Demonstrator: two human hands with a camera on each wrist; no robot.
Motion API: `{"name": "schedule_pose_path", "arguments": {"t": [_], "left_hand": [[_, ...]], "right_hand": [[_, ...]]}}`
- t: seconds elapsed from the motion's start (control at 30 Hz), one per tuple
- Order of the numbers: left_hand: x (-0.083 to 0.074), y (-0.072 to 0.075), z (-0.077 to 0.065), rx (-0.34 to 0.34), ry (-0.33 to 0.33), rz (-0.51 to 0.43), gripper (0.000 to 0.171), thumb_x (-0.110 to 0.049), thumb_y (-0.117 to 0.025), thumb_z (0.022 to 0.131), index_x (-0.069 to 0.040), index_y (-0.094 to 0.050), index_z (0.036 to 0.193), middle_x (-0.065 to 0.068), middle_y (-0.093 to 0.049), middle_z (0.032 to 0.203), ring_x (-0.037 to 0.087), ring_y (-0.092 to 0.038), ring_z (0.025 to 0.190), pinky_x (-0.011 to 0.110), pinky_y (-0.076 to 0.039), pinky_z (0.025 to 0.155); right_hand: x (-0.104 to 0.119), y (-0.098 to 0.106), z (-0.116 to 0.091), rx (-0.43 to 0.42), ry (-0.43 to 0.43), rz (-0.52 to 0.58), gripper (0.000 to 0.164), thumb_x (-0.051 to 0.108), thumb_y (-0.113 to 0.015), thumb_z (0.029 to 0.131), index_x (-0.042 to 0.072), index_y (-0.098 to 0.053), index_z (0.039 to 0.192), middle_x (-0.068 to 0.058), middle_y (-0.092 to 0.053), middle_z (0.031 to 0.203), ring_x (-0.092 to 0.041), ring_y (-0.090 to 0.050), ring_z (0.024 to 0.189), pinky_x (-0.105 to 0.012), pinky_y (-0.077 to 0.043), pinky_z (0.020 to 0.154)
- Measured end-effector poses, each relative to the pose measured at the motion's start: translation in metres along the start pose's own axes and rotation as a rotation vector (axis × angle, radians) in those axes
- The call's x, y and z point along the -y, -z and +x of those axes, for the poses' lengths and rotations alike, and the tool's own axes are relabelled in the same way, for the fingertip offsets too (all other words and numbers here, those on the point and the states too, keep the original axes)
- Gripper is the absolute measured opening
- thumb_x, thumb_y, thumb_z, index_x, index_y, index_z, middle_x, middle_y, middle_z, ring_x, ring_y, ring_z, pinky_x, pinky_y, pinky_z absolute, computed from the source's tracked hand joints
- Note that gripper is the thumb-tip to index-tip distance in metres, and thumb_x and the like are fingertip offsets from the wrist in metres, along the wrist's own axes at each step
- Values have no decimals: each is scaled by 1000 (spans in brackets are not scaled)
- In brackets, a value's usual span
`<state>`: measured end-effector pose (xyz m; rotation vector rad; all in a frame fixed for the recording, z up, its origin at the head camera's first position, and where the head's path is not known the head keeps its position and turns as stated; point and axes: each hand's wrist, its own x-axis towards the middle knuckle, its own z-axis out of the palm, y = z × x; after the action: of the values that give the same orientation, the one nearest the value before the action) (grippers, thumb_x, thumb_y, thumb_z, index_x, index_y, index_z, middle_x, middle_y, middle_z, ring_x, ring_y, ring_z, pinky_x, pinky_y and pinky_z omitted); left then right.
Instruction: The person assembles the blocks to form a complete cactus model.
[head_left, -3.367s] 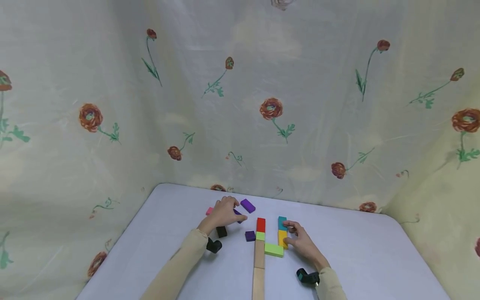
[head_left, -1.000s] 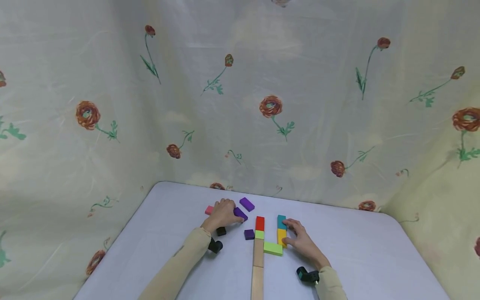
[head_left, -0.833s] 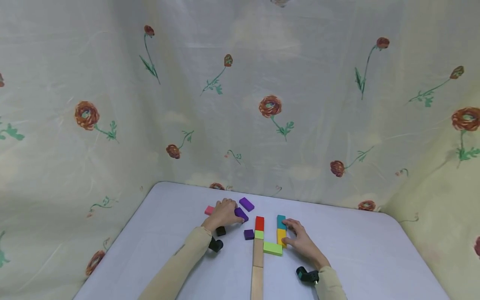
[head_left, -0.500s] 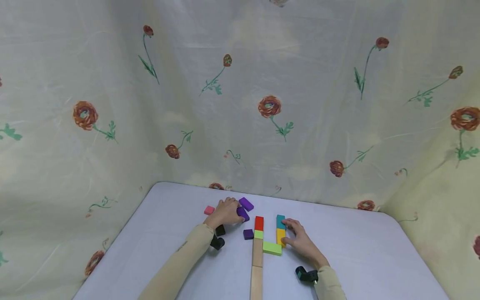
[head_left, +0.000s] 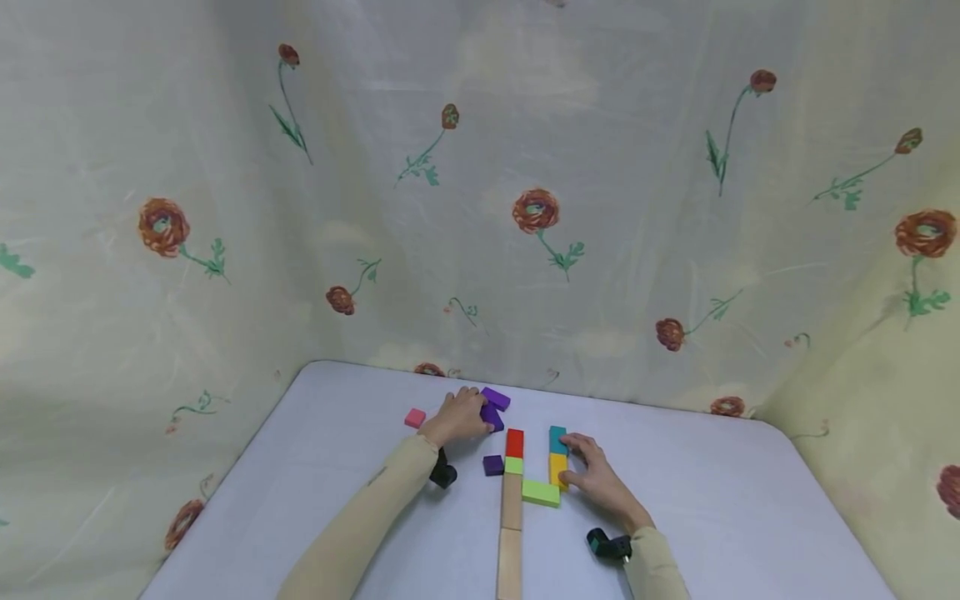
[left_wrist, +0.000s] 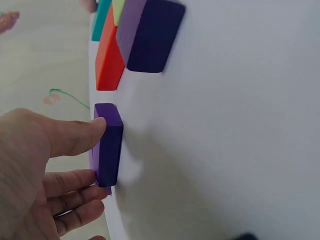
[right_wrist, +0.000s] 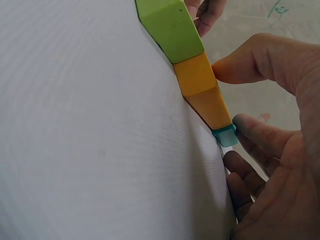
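My left hand (head_left: 459,419) pinches a dark purple block (left_wrist: 111,152) between thumb and fingers. A second, brighter purple block (head_left: 497,398) lies right against it, at the far side. My right hand (head_left: 598,477) has its thumb on the yellow block (right_wrist: 200,82) and its index finger on the teal block (right_wrist: 226,136), with nothing enclosed between them. Those two blocks form a short column, and a lime green block (head_left: 541,493) joins the yellow one's near end. Opposite stands a red block (head_left: 514,443), in line with a small green block (head_left: 513,465) and two plain wooden blocks (head_left: 512,502).
A short dark purple block (head_left: 492,465) sits just left of the row. Further left lies a pink block (head_left: 415,417). Both wrists carry black cameras, the right one (head_left: 608,545) close above the white table (head_left: 720,500). A flowered cloth hangs behind the table's far edge.
My left hand has moved right with the dark purple block, bringing it up to the other purple block, which has turned slightly. The black block is now hidden behind the left wrist. My right hand stays put.
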<state>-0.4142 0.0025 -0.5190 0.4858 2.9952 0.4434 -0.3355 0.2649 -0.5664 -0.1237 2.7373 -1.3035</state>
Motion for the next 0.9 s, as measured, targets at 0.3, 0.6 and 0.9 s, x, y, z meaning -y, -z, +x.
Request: {"name": "schedule_pose_path", "arguments": {"t": [0.3,0.6,0.9], "left_hand": [[-4,-1,20,2,-10,-86,52,-30,-70,88,-3,-56,131,12,-55,131,26,-47,123,49,-33,111],[-8,-5,29,42,-67,-173,53,-25,-68,88,-2,-54,133,13,-51,139,29,-43,129,54,-30,112],[-13,-10,33,61,-87,-181,49,-25,-67,89,-7,-56,134,13,-49,140,29,-43,131,56,-30,111]], "right_hand": [[4,1,3,-4,10,-6,63,14,-68,86,13,-43,143,-13,-27,154,-38,-24,143,-55,-20,117],[1,3,2,2,15,2,62,15,-68,85,14,-44,143,-13,-28,154,-38,-24,143,-58,-18,116],[-2,1,-1,0,22,15,62,16,-69,85,13,-45,142,-13,-29,154,-38,-25,142,-56,-21,116]]}}
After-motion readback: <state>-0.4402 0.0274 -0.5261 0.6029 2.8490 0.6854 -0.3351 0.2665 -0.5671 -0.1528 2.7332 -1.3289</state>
